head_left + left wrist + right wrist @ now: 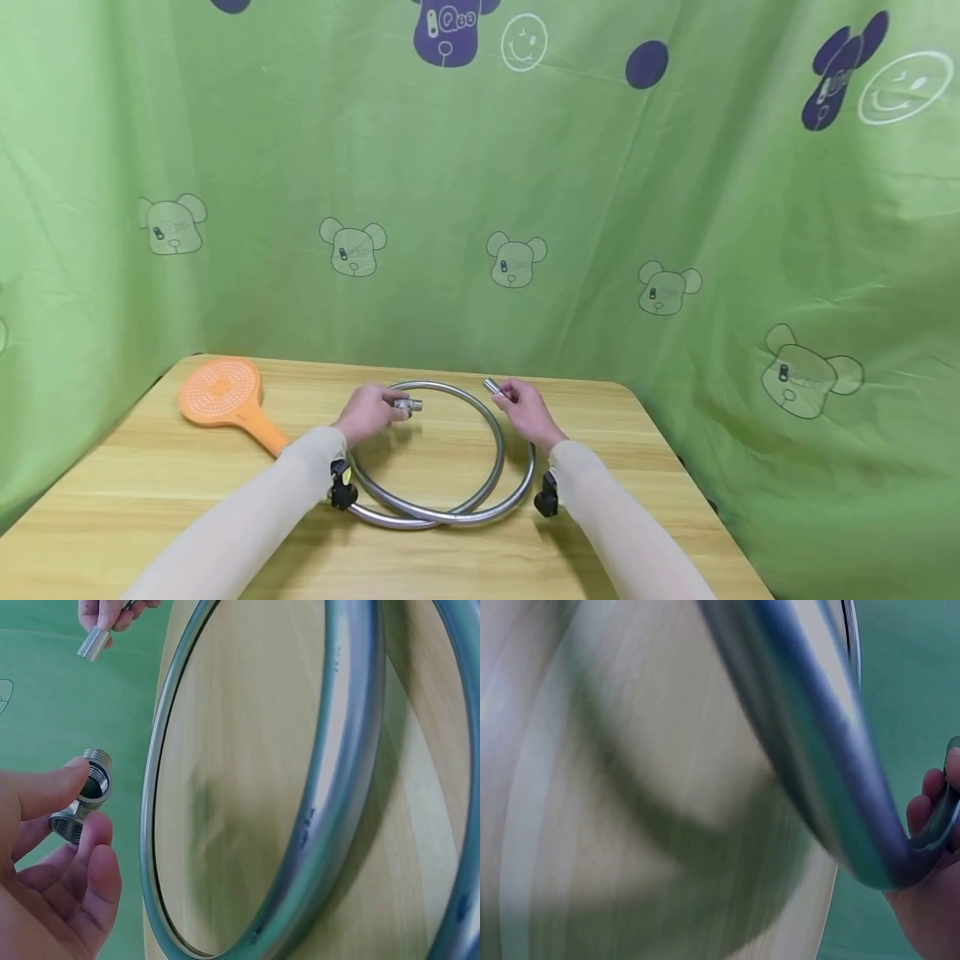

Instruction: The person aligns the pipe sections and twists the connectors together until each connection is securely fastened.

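Note:
In the head view my left hand [367, 415] pinches a small silver threaded pipe fitting [408, 406] above the table. The left wrist view shows the fitting [90, 784] between thumb and fingers, with a threaded stub and two open ends, one facing the camera. My right hand [529, 415] holds a silver shower hose [457, 517] near its metal end [492, 386], which sticks out past the fingers towards the upper left. Fitting and hose end are apart. The hose loops between both arms; its other end is hidden behind my left forearm.
An orange shower head [222, 390] lies on the left of the wooden table [405, 567], its handle partly covered by my left sleeve. A green printed curtain [450, 167] hangs behind and around the table. Each wrist carries a small black camera.

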Available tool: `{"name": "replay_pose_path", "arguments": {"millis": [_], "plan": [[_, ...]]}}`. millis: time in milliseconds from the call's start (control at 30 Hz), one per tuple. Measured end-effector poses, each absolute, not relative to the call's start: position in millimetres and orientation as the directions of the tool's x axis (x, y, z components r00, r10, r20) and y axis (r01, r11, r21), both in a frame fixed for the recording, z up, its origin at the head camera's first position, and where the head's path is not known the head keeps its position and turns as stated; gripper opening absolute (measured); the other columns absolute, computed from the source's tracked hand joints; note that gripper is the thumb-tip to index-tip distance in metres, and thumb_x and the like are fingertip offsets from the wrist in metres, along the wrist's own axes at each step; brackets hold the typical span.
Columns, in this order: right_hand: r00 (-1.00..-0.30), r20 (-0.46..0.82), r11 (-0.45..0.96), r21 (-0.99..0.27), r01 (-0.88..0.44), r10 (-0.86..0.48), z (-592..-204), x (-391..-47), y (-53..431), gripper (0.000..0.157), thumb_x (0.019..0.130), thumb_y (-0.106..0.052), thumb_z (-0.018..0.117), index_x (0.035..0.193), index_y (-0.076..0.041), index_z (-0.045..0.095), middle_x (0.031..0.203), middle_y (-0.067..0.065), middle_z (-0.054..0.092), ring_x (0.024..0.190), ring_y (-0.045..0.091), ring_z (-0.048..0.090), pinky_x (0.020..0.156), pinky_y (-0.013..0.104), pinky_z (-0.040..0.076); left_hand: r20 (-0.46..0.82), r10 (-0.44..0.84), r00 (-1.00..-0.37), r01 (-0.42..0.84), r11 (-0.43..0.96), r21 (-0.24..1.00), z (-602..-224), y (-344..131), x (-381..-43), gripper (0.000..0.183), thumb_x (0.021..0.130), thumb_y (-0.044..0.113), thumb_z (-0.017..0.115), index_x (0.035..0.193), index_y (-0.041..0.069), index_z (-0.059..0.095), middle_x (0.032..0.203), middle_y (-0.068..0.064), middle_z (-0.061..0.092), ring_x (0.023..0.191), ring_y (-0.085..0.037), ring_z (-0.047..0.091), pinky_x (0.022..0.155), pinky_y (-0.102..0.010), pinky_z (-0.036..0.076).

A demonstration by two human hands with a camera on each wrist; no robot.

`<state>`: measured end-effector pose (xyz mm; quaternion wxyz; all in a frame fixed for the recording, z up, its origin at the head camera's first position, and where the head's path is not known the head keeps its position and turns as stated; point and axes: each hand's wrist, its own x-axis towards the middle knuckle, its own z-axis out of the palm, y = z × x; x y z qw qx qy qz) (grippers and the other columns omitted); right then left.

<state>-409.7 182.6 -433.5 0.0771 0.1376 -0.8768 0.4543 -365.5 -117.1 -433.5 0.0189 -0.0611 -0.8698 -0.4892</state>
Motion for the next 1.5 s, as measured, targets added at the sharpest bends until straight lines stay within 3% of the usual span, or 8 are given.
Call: {"name": "replay_pose_path", "arguments": {"millis": [533, 800, 900, 1067, 1300, 1500], "plan": [[-0.930, 0.251, 0.547, -0.755, -0.362, -0.269, -432, -414, 167, 0.016, 0.093, -0.001, 0.066, 0.108, 0.001, 0.070, 0.085, 0.008, 0.063, 0.077, 0.015, 0.053, 0.068, 0.025, 0.045, 0.087, 0.053, -0.995, 0.102, 0.453, 0.886, -420, -117, -367, 0.039, 0.083, 0.010, 0.079, 0.122, 0.007, 0.072, 0.090, -0.002, 0.075, 0.066, -0.019, 0.062, 0.053, -0.024, 0.045], [-0.917, 0.231, 0.566, -0.729, -0.384, -0.326, -426, -411, 157, 0.019, 0.094, 0.001, 0.064, 0.112, 0.002, 0.068, 0.099, 0.021, 0.069, 0.089, 0.030, 0.063, 0.075, 0.030, 0.051, 0.049, 0.033, -0.998, 0.059, 0.423, 0.904, -418, -114, -366, 0.040, 0.085, 0.010, 0.078, 0.125, 0.010, 0.071, 0.092, -0.003, 0.074, 0.076, -0.030, 0.066, 0.052, -0.023, 0.044], [-0.911, 0.226, 0.572, -0.719, -0.396, -0.346, -425, -411, 153, 0.020, 0.095, 0.001, 0.063, 0.114, 0.002, 0.068, 0.101, 0.021, 0.070, 0.090, 0.030, 0.064, 0.075, 0.030, 0.051, 0.041, 0.028, -0.999, 0.049, 0.407, 0.912, -417, -113, -367, 0.040, 0.086, 0.012, 0.078, 0.126, 0.011, 0.071, 0.092, -0.003, 0.074, 0.077, -0.032, 0.067, 0.051, -0.023, 0.044], [-0.890, 0.234, 0.586, -0.682, -0.438, -0.393, -424, -411, 147, 0.022, 0.095, 0.000, 0.063, 0.116, 0.002, 0.067, 0.101, 0.016, 0.071, 0.087, 0.020, 0.062, 0.076, 0.031, 0.052, 0.040, 0.027, -0.999, 0.047, 0.399, 0.916, -415, -113, -367, 0.041, 0.086, 0.013, 0.078, 0.126, 0.012, 0.071, 0.092, -0.002, 0.075, 0.074, -0.029, 0.066, 0.051, -0.022, 0.045], [-0.878, 0.205, 0.611, -0.649, -0.453, -0.433, -422, -412, 141, 0.024, 0.097, -0.004, 0.062, 0.120, -0.002, 0.066, 0.106, 0.016, 0.071, 0.089, 0.018, 0.062, 0.080, 0.034, 0.054, 0.070, 0.027, -0.997, 0.075, 0.406, 0.911, -415, -112, -369, 0.042, 0.085, 0.013, 0.079, 0.126, 0.012, 0.070, 0.090, -0.002, 0.076, 0.063, -0.018, 0.062, 0.049, -0.023, 0.043], [-0.850, 0.191, 0.611, -0.621, -0.492, -0.490, -420, -413, 136, 0.021, 0.097, -0.003, 0.060, 0.117, 0.000, 0.066, 0.100, 0.016, 0.069, 0.082, 0.016, 0.057, 0.071, 0.029, 0.051, 0.084, 0.029, -0.996, 0.088, 0.405, 0.910, -416, -111, -371, 0.046, 0.084, 0.015, 0.080, 0.129, 0.010, 0.068, 0.086, -0.003, 0.074, 0.061, -0.016, 0.061, 0.048, -0.022, 0.041]]}}
